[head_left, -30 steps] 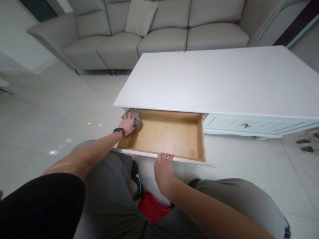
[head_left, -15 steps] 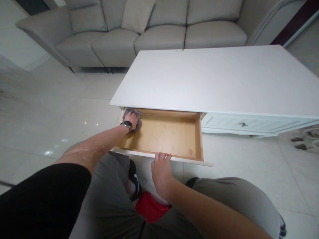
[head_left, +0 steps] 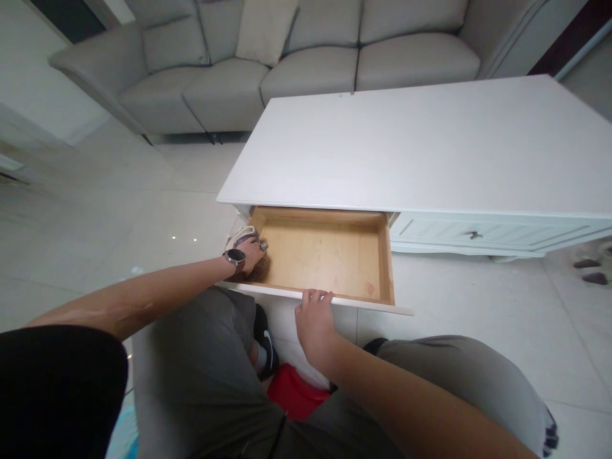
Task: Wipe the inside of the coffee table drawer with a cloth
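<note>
Left hand [head_left: 252,250] holds cloth [head_left: 240,236] (bunched) against drawer [head_left: 322,255].

The drawer [head_left: 320,255] stands pulled out from the white table [head_left: 406,153], level, with pale yellowish wood inside, a white front and a small knot near its front right corner. The cloth [head_left: 240,236], patterned light and dark, lies bunched at the drawer's left wall, partly hidden.

Head view: forward, steeply down; drawer [head_left: 320,255] near, sofa [head_left: 310,71] beyond.
</note>
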`<state>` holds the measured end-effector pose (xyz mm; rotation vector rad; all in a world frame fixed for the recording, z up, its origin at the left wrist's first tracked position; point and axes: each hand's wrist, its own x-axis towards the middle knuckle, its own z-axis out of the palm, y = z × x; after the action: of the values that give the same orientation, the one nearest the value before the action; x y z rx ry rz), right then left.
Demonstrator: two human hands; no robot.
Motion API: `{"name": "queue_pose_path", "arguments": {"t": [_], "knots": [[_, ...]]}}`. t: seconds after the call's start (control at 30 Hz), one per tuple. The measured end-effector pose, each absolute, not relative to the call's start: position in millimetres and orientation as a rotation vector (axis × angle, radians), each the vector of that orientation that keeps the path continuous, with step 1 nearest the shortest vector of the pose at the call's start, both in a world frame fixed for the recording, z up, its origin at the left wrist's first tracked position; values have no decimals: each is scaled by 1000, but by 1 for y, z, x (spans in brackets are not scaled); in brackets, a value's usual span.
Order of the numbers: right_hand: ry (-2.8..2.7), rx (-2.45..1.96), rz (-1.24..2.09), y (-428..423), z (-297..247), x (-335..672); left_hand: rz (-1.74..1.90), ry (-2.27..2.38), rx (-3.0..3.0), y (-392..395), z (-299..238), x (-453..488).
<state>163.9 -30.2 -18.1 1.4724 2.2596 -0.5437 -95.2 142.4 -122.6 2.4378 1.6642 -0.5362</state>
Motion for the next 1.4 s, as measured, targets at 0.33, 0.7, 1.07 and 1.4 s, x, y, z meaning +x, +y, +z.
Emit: {"name": "queue_pose_path", "arguments": {"t": [0.33, 0.7, 1.07, 1.4], "knots": [[2230, 1431, -567, -27, -13, 166, -561, 1785, 2428, 127, -94, -127], [2227, 1368, -443, -29, -16, 163, -319, 2106, 2184, 136, -113, -116], [2241, 1397, -483, -28, -16, 163, -282, 2158, 2218, 172, -107, -107], [2225, 1364, -397, -29, -16, 163, -491, 2157, 2185, 156, -72, -102]]}}
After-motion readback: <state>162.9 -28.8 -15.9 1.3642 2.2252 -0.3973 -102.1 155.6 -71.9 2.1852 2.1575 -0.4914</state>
